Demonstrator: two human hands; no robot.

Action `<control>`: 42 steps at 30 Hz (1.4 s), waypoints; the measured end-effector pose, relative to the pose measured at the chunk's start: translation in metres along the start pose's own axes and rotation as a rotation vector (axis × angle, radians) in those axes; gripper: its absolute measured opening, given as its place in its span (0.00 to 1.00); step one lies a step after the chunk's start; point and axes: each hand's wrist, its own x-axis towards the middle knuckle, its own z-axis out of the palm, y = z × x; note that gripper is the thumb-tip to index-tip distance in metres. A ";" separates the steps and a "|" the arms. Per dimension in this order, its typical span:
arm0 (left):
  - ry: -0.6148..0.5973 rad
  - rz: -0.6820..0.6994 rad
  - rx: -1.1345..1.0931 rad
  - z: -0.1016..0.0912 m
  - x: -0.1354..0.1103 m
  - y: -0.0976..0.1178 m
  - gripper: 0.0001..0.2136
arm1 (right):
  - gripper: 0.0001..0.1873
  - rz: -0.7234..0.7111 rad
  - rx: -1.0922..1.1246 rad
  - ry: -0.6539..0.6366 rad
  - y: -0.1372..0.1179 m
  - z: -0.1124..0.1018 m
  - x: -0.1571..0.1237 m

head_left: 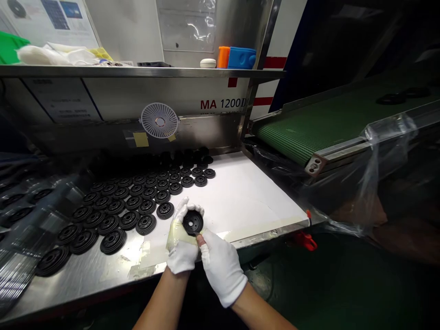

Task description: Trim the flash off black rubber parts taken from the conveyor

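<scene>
far left, we see rows of round black ribbed rubber discs [133,202] lying flat on the brushed steel worktop [79,284], with the leftmost ones under a clear plastic sheet [44,220]. above them, a steel shelf [137,72] carries a white cloth bundle [51,55], an orange block [223,57] and a blue plastic box [241,58]. a round white fan [160,120] sits against the panel below the shelf. in the middle, our white-gloved left hand [181,243], wrapped in clear tape, has its grip closed round one black ribbed disc [193,222], held tilted up just above a white paper sheet [247,197]. our white-gloved right hand [222,267] is just beside it, fingertips [202,251] at the disc's lower edge; we cannot tell how firm that grip is. further right, a green ribbed conveyor belt [309,123] carries dark discs [390,98], and a red clamp [305,240] sits at the worktop edge.
</scene>
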 end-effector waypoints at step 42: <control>-0.058 -0.135 0.064 -0.002 0.005 -0.008 0.06 | 0.12 0.045 0.029 0.049 0.014 -0.001 -0.002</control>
